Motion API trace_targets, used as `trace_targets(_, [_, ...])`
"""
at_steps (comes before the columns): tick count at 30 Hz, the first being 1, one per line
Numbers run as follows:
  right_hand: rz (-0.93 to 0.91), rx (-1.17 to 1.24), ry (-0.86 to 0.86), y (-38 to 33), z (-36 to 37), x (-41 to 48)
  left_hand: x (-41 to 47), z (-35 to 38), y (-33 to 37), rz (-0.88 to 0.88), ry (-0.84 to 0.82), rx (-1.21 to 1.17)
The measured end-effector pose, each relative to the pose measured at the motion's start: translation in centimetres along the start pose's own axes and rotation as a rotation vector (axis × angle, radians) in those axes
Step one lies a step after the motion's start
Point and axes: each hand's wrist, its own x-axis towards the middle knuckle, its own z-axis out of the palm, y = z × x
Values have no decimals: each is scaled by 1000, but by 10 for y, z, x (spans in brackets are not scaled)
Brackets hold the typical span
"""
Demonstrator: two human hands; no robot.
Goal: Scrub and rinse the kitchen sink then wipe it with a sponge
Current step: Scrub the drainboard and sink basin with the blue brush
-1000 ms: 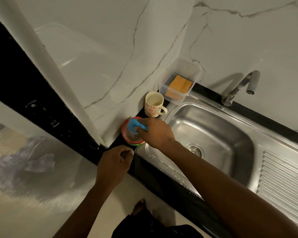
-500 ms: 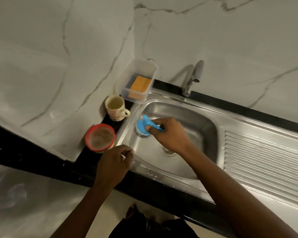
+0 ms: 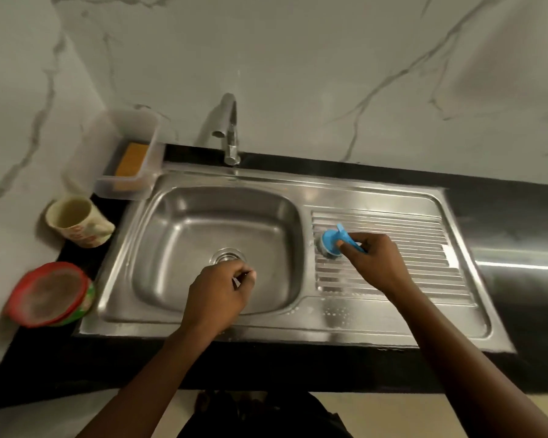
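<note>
Two hands are over the sink [image 3: 298, 330] in the head view. The right hand [image 3: 377, 263] grips the blue scrubber [image 3: 331, 241] by its handle, fingers wrapped round it, with the head down on the ribbed drainboard [image 3: 424, 245] just right of the basin. The left hand [image 3: 217, 292] hangs above the basin beside the drain [image 3: 227, 256], fingers curled into a fist with nothing visible inside.

Scrubbing seems to be under way. Small droplets or suds speckle the drainboard's front edge, and no water shows at the tap [image 3: 230, 131]. Rinsing and the sponge wipe look still to come.

The orange sponge [image 3: 132, 159] lies in a clear box [image 3: 124, 188] at the sink's back left corner. On the bench [image 3: 519, 232] left of the sink, a mug [image 3: 76, 222] looks empty. Nearer the front, a tub [image 3: 49, 294] has its red lid on, so its contents are hidden.
</note>
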Motion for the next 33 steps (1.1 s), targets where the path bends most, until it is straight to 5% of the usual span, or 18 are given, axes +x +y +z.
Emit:
trace_targets(10, [156, -169, 88, 56, 34, 24, 2, 28, 31, 48, -41, 44])
trace_targets(13, [70, -75, 73, 37, 74, 25, -1, 33, 32, 53, -57, 53])
trace_targets(16, [-56, -229, -23, 28, 93, 24, -1, 38, 37, 56, -74, 49])
trace_targets(26, [250, -165, 266, 144, -30, 37, 5, 52, 46, 68, -89, 32])
trace_targets(33, [235, 0, 149, 85, 36, 38, 8, 71, 60, 102, -169, 40])
